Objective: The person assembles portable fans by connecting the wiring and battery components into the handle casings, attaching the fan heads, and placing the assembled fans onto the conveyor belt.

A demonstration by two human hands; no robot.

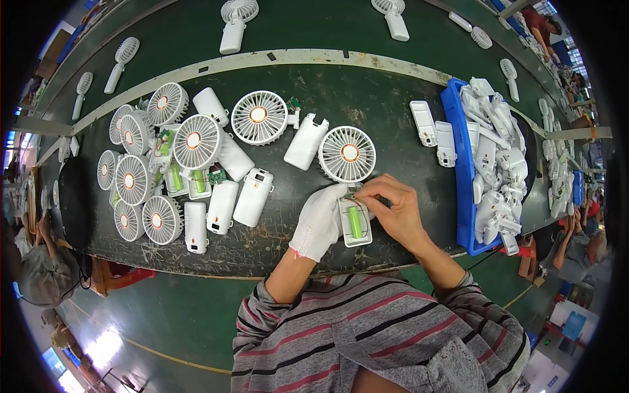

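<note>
A white handheld fan [348,154] with an orange-ringed hub lies before me, its handle toward me. The handle's inside is exposed, showing a green battery cell [355,223] and thin wires. My left hand [317,221], in a white knit glove, grips the handle from its left side near the fan head. My bare right hand [397,208] pinches at the top of the handle, just above the battery; what sits between its fingertips is too small to make out. A white handle cover [306,142] lies left of the fan head, touched by neither hand.
Several white fans [194,141] and handle covers [253,197] crowd the black bench [275,243] on my left. A blue bin [466,196] of white plastic parts stands at right, two handle shells [423,123] beside it. Fans [232,29] lie on the green conveyor beyond. Other people sit at both sides.
</note>
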